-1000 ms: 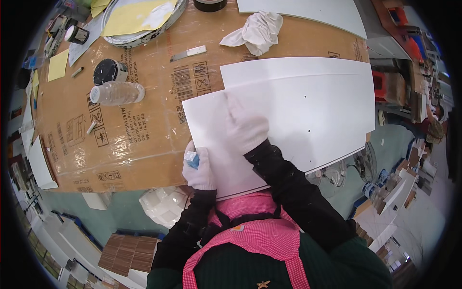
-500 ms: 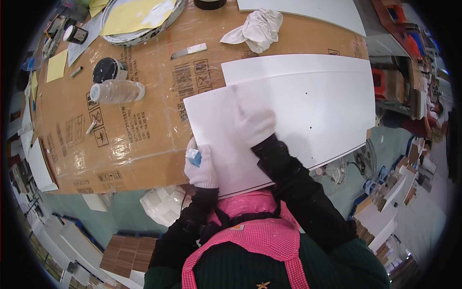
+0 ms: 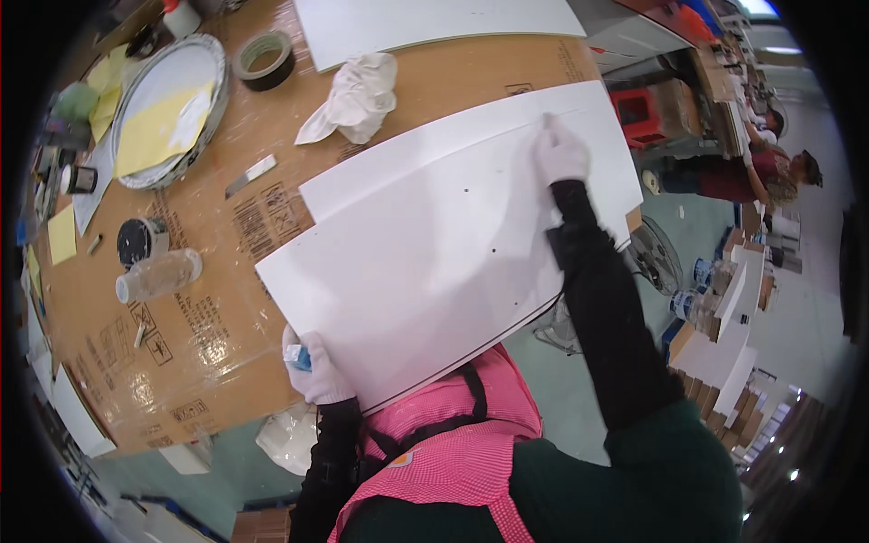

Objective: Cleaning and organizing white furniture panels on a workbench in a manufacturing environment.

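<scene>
A white panel [image 3: 407,281] with a row of small dark holes lies near me on the cardboard-covered table. A second white panel [image 3: 337,192] shows along its far edge. My left hand [image 3: 319,373], in a white glove, is closed at the near-left edge of the top panel. A small blue-and-white block [image 3: 297,357] is in its fingers. My right hand [image 3: 561,154], also gloved, is at the far edge of the top panel, toward its right end. Its fingers are pressed together; what they hold, if anything, I cannot make out.
A crumpled white cloth [image 3: 355,98], a putty knife [image 3: 250,176] and a tape roll [image 3: 264,60] lie beyond the panels. At left are a plastic bottle [image 3: 159,275], a dark-lidded jar [image 3: 142,242] and a round lid [image 3: 217,90]. A fan [image 3: 655,257] stands right.
My right hand has swept right along the panel to near its far right end. The view has turned right, and my left hand stays at the near-left edge with the block.
</scene>
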{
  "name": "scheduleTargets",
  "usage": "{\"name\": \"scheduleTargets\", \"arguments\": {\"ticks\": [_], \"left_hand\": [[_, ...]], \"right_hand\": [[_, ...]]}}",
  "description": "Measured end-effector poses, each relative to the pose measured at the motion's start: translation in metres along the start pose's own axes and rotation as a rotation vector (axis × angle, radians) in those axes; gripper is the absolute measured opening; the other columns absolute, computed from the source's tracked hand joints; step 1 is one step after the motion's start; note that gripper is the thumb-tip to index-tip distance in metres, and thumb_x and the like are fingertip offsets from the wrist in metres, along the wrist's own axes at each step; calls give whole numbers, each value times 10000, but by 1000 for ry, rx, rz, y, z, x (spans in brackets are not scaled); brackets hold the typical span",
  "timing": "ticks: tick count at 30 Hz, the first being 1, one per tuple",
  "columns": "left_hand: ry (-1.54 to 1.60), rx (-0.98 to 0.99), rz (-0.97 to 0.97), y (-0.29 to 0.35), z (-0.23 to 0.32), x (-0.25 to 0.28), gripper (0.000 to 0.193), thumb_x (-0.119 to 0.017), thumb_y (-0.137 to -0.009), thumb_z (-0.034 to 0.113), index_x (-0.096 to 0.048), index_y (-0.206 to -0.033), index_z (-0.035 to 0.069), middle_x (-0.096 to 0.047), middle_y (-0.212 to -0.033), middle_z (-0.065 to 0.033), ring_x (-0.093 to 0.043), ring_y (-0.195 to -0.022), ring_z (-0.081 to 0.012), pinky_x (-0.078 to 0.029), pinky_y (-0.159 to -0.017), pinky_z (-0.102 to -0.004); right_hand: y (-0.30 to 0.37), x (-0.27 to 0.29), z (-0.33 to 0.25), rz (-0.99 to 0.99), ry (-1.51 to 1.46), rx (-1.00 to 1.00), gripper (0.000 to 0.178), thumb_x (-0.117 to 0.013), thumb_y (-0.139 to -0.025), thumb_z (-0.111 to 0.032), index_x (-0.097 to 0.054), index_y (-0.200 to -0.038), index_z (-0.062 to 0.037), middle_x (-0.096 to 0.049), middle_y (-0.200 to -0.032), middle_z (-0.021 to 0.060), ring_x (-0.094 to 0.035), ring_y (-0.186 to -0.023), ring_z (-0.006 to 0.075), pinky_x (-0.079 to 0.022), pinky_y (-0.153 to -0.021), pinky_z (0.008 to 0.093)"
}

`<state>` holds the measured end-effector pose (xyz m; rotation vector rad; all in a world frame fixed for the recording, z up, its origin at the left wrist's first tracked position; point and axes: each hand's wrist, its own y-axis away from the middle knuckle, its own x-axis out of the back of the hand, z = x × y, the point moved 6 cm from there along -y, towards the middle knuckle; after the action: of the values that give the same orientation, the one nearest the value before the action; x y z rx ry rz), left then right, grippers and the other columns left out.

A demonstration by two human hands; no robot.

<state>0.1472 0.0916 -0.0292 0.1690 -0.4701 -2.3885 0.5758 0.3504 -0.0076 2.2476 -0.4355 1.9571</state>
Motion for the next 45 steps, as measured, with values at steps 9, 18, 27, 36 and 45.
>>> {"name": "scheduleTargets", "arguments": {"ticks": [9,18,27,36,45], "left_hand": [[-213,-59,73,4,-4,-1,388,-538,-956,123,-480,-1301,-44,-601,-1128,-101,-582,-969,-156,-475,-859,-282],[-412,-150,93,6,-2,7,382,-526,-963,139,-495,-1283,-67,-592,-1168,-99,-560,-1005,-163,-431,-913,-276],[-523,-179,180,6,-6,17,376,-528,-969,157,-516,-1276,-60,-611,-1149,-103,-569,-990,-155,-439,-906,-279],[-636,-176,230,4,-8,17,347,-549,-967,180,-543,-1222,-55,-622,-1086,-84,-571,-964,-149,-444,-888,-276],[-644,-213,246,7,-8,11,343,-559,-966,189,-549,-1216,-47,-625,-1070,-83,-569,-942,-145,-449,-877,-278]], "right_hand": [[122,-63,-136,-25,-92,761,385,-506,-899,-184,-556,-1251,-38,-616,-1160,185,-585,-1112,296,-450,-937,520],[-88,28,106,-74,19,-24,323,-456,-922,-285,-675,-1001,-59,-685,-889,186,-652,-853,366,-522,-733,463],[-34,36,51,-258,-45,150,193,-481,-909,-186,-614,-973,-61,-665,-861,172,-654,-814,364,-517,-701,461],[-23,28,76,16,-176,247,321,-454,-929,-284,-611,-1163,-131,-650,-935,168,-623,-879,366,-494,-757,471],[-37,27,111,48,-127,-30,295,-455,-930,-299,-584,-1148,-146,-640,-919,142,-626,-816,359,-498,-707,480]]}}
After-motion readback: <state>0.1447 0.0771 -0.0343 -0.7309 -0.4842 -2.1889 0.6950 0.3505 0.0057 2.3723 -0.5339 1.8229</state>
